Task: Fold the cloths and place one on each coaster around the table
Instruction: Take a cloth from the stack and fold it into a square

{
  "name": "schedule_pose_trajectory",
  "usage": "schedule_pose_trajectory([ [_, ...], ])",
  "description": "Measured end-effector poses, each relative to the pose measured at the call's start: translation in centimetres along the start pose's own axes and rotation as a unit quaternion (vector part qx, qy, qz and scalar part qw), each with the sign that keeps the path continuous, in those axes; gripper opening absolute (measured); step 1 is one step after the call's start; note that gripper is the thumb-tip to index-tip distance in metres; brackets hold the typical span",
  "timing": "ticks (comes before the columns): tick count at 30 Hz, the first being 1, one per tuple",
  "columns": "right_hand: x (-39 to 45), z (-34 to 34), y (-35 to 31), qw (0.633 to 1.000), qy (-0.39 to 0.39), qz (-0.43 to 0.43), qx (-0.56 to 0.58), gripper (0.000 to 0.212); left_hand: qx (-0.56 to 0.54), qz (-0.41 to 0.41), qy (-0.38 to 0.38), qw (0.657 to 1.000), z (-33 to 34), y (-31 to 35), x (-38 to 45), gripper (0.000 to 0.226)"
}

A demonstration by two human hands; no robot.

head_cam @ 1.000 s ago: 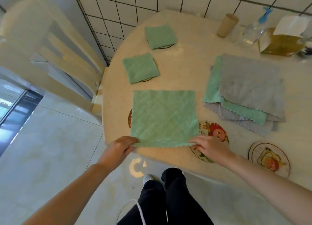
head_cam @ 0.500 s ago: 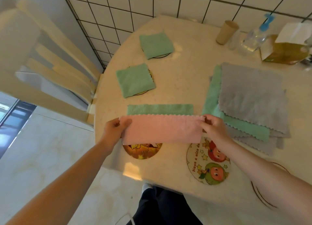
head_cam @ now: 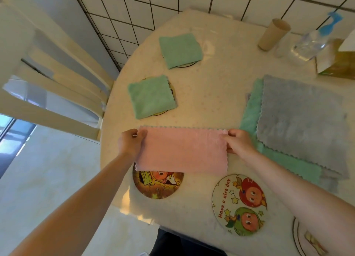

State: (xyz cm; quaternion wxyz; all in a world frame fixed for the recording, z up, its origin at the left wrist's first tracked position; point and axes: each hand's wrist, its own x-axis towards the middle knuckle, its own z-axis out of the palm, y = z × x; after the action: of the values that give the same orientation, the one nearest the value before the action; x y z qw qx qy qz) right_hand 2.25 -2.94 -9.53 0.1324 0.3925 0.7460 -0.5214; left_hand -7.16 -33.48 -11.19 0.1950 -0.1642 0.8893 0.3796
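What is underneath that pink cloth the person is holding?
The pink cloth, held by the left hand and right hand, covers the top edge of a brown cartoon coaster. A thin green edge peeks behind; anything else underneath is hidden.

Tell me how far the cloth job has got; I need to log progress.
Done: two folded green cloths sit on the far coasters. In hand: the left hand and right hand pinch a pink-faced cloth, folded in half. Left: the brown coaster, the "Have a nice day" coaster, and the cloth stack.
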Motion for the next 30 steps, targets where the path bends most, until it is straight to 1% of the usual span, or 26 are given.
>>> schedule_pose_trajectory([
  [6, 0.3, 0.1, -0.3, 1.0, -0.002, 0.014, -0.003, 0.014, 0.02, -0.008, 0.002, 1.0, 0.0, -0.2, 0.2, 0.04],
  [8, 0.1, 0.1, -0.6, 1.0, -0.006, 0.022, -0.01, 0.011, 0.017, -0.008, 0.018, 1.0, -0.2, 0.3, -0.3, 0.035],
  [9, 0.0, 0.1, -0.8, 1.0, 0.0, 0.019, -0.025, 0.011, 0.01, -0.003, 0.033, 0.999, -0.5, 0.6, -0.9, 0.035],
  [10, -0.4, 0.0, -0.9, 0.998, 0.017, 0.002, -0.065, 0.015, 0.014, 0.014, 0.057, 0.998, -0.7, 0.9, -1.6, 0.038],
  [11, -0.8, -0.1, -1.1, 0.989, 0.048, -0.034, -0.133, 0.021, 0.038, 0.056, 0.089, 0.994, -0.9, 1.1, -2.4, 0.04],
  [12, -1.5, -0.1, -1.1, 0.969, 0.087, -0.081, -0.216, 0.027, 0.076, 0.123, 0.119, 0.982, -0.9, 1.1, -3.3, 0.04],
  [13, -2.4, -0.1, -1.0, 0.939, 0.122, -0.14, -0.29, 0.03, 0.112, 0.201, 0.132, 0.964, -0.8, 0.9, -4.3, 0.039],
  [14, -3.4, 0.2, -0.7, 0.908, 0.136, -0.204, -0.339, 0.033, 0.138, 0.275, 0.114, 0.945, -0.3, 0.6, -5.3, 0.039],
  [15, -4.5, 0.8, -0.3, 0.885, 0.122, -0.261, -0.366, 0.036, 0.159, 0.337, 0.071, 0.925, 0.3, 0.2, -6.5, 0.04],
  [16, -5.7, 1.6, 0.2, 0.869, 0.084, -0.309, -0.378, 0.038, 0.182, 0.387, 0.018, 0.904, 1.2, -0.5, -7.5, 0.044],
  [17, -6.8, 2.6, 1.1, 0.853, 0.034, -0.354, -0.381, 0.041, 0.212, 0.427, -0.033, 0.878, 2.1, -1.3, -8.6, 0.048],
  [18, -7.8, 3.7, 2.2, 0.83, -0.008, -0.399, -0.39, 0.043, 0.245, 0.458, -0.072, 0.851, 3.1, -2.2, -9.6, 0.051],
  [19, -8.5, 4.6, 3.5, 0.803, -0.041, -0.436, -0.405, 0.045, 0.28, 0.478, -0.095, 0.827, 4.0, -3.2, -10.4, 0.054],
  [20, -9.0, 5.4, 4.8, 0.779, -0.069, -0.456, -0.426, 0.047, 0.31, 0.484, -0.107, 0.811, 4.6, -4.2, -10.9, 0.057],
  [22, -9.4, 5.9, 6.9, 0.755, -0.105, -0.455, -0.461, 0.052, 0.343, 0.46, -0.118, 0.811, 5.1, -5.7, -11.3, 0.062],
  [24, -9.4, 5.1, 7.8, 0.749, -0.104, -0.444, -0.48, 0.057, 0.37, 0.442, -0.122, 0.808, 4.5, -6.8, -10.7, 0.063],
  [28, -9.7, 2.4, 8.2, 0.727, -0.074, -0.447, -0.516, 0.066, 0.44, 0.442, -0.124, 0.771, 1.8, -8.6, -8.9, 0.067],
  [30, -9.8, 1.2, 8.4, 0.727, -0.066, -0.43, -0.531, 0.064, 0.451, 0.43, -0.115, 0.773, 0.2, -9.5, -8.3, 0.068],
])
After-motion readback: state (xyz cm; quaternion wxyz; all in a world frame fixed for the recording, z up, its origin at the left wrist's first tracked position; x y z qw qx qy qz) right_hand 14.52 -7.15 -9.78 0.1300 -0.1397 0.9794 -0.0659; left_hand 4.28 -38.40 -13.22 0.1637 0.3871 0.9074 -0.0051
